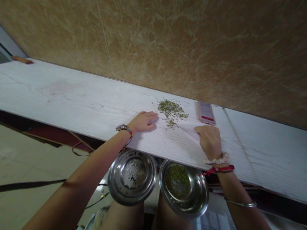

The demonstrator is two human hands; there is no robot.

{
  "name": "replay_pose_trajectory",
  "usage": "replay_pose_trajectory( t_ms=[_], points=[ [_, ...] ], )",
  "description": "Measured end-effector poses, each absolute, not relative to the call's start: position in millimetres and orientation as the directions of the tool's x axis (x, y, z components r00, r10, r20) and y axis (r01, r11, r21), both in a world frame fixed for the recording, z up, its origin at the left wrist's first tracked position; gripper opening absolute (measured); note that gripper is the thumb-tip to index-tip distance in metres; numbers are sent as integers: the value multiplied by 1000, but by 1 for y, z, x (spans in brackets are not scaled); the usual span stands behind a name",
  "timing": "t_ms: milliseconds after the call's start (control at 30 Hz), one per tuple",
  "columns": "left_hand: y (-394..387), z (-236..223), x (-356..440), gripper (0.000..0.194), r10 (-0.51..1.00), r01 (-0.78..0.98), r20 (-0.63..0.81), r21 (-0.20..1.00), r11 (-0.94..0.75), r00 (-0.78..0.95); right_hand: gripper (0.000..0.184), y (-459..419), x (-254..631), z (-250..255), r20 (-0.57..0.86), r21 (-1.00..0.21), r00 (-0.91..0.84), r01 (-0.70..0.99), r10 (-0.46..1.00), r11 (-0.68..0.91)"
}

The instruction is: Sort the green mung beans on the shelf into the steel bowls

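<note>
My left hand [144, 122] rests on the white board, fingers stretched out and holding nothing, just left of a loose pile of small green beans [171, 108]. Right of the pile, my right hand [209, 141] is closed in a pinch. A thin pale edge runs from its fingers toward the beans; I cannot make out what it is. Below the board's front edge, over my legs, sit two steel bowls. The left steel bowl [149, 179] contains white grains [131, 172]. In the right steel bowl [200, 197], green beans [177, 180] lie mostly on the left side.
A phone [207, 113] lies behind my right hand, near the brown marbled wall [152, 42]. The white board [73, 103] stretches to both sides, with a seam at right. A small brown piece [22, 60] lies at its far left end. A dark strap [24, 187] crosses at lower left.
</note>
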State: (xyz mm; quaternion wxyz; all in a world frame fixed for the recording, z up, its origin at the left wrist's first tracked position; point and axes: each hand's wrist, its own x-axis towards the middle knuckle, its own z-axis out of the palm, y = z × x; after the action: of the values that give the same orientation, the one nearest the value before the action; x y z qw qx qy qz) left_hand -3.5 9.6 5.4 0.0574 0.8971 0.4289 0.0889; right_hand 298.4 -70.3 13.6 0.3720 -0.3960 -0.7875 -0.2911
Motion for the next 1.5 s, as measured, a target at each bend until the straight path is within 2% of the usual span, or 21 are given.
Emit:
replay_pose_trajectory(
  t_ms=[100,267,433,733,1033,1333,1500],
  points=[
    [10,6,-5,47,766,747,55,183,-639,641,25,-75,304,11,802,153,-418,834,427,530],
    [10,5,-6,46,759,738,61,198,-645,648,24,-82,315,10,785,126,-394,857,478,500],
    [8,7,-4,48,784,765,50,188,-616,619,26,-77,308,13,795,116,-367,874,484,472],
    [7,8,-2,47,806,786,36,197,-585,591,23,-95,304,16,787,148,-426,833,446,534],
    [7,6,-1,44,811,786,91,202,-584,579,24,-99,294,19,793,181,-393,881,465,437],
    [8,4,-1,46,824,788,152,240,-567,547,30,-114,275,27,778,188,-473,804,414,564],
    [7,4,-3,43,826,792,172,236,-564,537,26,-118,273,33,779,189,-412,873,472,450]
  ],
)
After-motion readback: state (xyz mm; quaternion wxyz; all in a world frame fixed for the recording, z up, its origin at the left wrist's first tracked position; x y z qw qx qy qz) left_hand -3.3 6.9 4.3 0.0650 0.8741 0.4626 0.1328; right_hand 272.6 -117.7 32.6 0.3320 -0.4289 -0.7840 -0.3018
